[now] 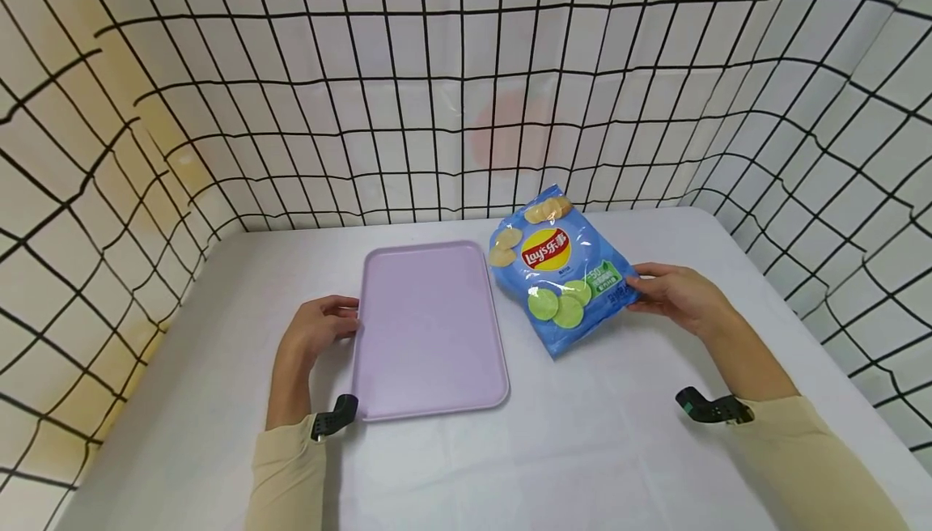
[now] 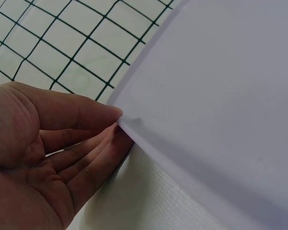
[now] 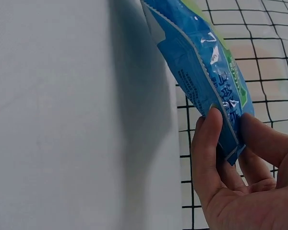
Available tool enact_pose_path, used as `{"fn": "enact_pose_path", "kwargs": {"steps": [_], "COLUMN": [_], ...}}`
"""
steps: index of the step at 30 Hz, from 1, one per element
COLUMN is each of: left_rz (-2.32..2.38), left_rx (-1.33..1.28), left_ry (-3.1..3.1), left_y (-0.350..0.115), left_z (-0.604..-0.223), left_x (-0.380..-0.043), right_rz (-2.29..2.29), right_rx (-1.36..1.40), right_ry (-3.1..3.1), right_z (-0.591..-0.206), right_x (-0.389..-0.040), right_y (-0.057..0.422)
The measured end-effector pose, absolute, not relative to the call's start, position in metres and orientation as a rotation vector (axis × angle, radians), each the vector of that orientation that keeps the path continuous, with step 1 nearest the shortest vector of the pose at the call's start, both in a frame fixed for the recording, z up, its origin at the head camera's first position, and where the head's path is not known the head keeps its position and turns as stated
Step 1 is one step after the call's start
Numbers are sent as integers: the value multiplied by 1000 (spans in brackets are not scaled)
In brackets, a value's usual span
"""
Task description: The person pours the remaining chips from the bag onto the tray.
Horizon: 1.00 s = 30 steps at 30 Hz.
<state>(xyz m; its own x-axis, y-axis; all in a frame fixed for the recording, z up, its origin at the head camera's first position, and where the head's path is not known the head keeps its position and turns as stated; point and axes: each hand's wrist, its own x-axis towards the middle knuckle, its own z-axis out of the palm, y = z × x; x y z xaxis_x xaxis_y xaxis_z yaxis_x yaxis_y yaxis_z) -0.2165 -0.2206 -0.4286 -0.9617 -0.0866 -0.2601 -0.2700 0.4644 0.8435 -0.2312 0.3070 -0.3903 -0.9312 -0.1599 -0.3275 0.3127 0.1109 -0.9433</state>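
Observation:
A pale purple rectangular tray (image 1: 429,329) lies on the white table. My left hand (image 1: 320,327) is at its left edge; in the left wrist view the thumb and fingers (image 2: 81,112) pinch the tray's rim (image 2: 149,143). To the right of the tray is a blue bag of Lay's potato chips (image 1: 561,272), tilted, its front facing up. My right hand (image 1: 677,296) pinches the bag's lower right corner between thumb and fingers. In the right wrist view the chip bag (image 3: 201,62) is seen edge-on, held above the table, with a shadow beneath it.
A black wire grid (image 1: 462,78) stands along the back and both sides of the table, with pale cloth behind it. The white table surface (image 1: 568,450) extends in front of the tray and between the arms. Dark cameras (image 1: 336,416) are strapped at both wrists.

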Motion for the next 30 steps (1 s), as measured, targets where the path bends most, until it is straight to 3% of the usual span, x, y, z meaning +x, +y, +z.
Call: {"fn": "enact_pose_path", "kwargs": {"steps": [30], "left_rz": [1500], "left_rx": [-337], "left_ry": [2545], "left_y": [-220], "left_z": [-432], "left_x": [-217], "right_rz": [-2107], "right_rx": [28], "right_ry": [2024], "right_z": [-366], "right_x": [-247], "right_y": [229]}}
